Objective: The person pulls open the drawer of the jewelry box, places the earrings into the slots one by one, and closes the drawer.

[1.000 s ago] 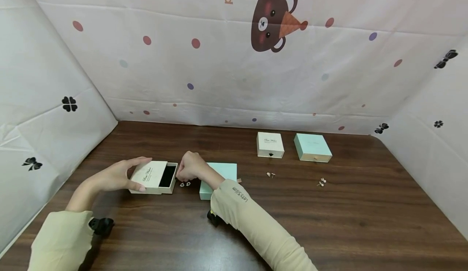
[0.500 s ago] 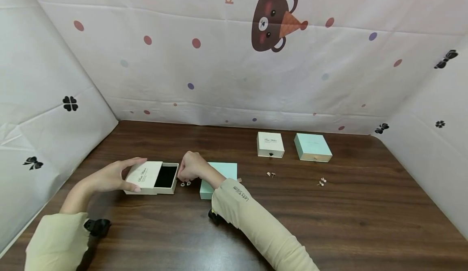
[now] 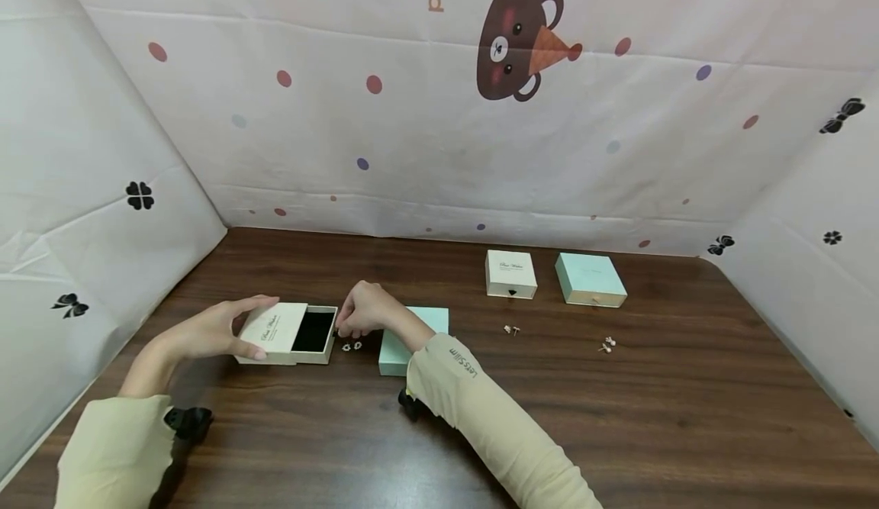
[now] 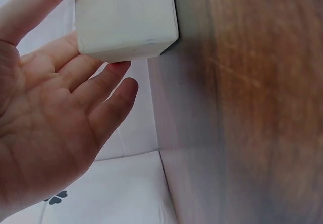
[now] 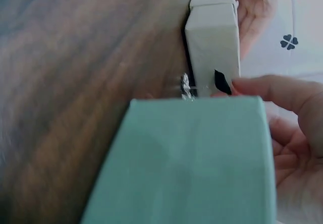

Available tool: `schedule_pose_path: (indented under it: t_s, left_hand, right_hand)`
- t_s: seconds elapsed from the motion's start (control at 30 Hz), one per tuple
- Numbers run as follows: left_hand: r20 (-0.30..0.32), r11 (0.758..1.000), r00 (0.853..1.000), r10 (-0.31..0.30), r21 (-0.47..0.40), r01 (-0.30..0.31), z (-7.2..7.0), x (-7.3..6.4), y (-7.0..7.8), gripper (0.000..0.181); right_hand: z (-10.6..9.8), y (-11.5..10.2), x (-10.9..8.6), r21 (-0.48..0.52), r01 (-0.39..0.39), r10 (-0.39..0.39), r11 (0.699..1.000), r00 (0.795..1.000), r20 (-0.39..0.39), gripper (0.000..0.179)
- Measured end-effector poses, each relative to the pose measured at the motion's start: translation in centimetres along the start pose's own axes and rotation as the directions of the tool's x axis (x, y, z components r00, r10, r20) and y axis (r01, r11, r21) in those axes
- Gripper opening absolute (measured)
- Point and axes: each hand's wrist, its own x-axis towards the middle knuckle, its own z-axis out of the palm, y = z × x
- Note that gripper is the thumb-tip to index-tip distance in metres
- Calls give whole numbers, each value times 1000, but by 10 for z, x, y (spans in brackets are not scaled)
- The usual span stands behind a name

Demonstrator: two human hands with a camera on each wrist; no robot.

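Observation:
In the head view my left hand (image 3: pixel 206 332) grips the sides of a white drawer box's sleeve (image 3: pixel 272 327), thumb at the front and fingers at the back. The drawer (image 3: pixel 314 332) is pulled partway out to the right and shows a black lining. At the drawer's right end my right hand (image 3: pixel 367 309) pinches its small black ribbon tab (image 5: pixel 222 81), seen in the right wrist view. A pair of silvery earrings (image 3: pixel 352 346) lies on the table just below those fingers. A teal box (image 3: pixel 394 358) stands under my right wrist, partly hidden by the forearm.
At the back stand a second white drawer box (image 3: pixel 511 272) and a second teal one (image 3: pixel 591 278). Small stud earrings (image 3: pixel 511 330) lie before the white box, another pair (image 3: pixel 607 344) before the teal one. White patterned cloth (image 3: pixel 412 127) walls the wooden table (image 3: pixel 687 387).
The sleeve has slid left with my left hand, so more black lining shows in the drawer. My right hand stays at the drawer's end, its fingers slightly shifted.

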Motion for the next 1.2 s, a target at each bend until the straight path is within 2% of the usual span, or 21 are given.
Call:
schedule_pose_path:
  t_s: [0.17, 0.37, 0.67, 1.0, 1.2]
  left_hand:
    - [5, 1000, 1000, -4, 0, 4, 0, 0, 1, 93]
    - [8, 1000, 1000, -13, -5, 13, 0, 0, 0, 94]
    - [5, 1000, 1000, 4, -13, -4, 1, 1, -1, 93]
    - [7, 1000, 1000, -12, -22, 12, 0, 1, 0, 93]
    - [7, 1000, 1000, -11, -14, 11, 0, 1, -1, 93]
  right_hand:
    - [-6, 3, -2, -151, 88, -83, 985, 996, 39, 3]
    - [-6, 4, 0, -263, 122, -106, 957, 992, 75, 6]
    - [-4, 4, 2, -289, 136, -103, 948, 986, 128, 10]
    - [0, 5, 4, -283, 141, -109, 949, 986, 124, 14]
    - [-2, 8, 3, -224, 169, -149, 960, 983, 104, 17]
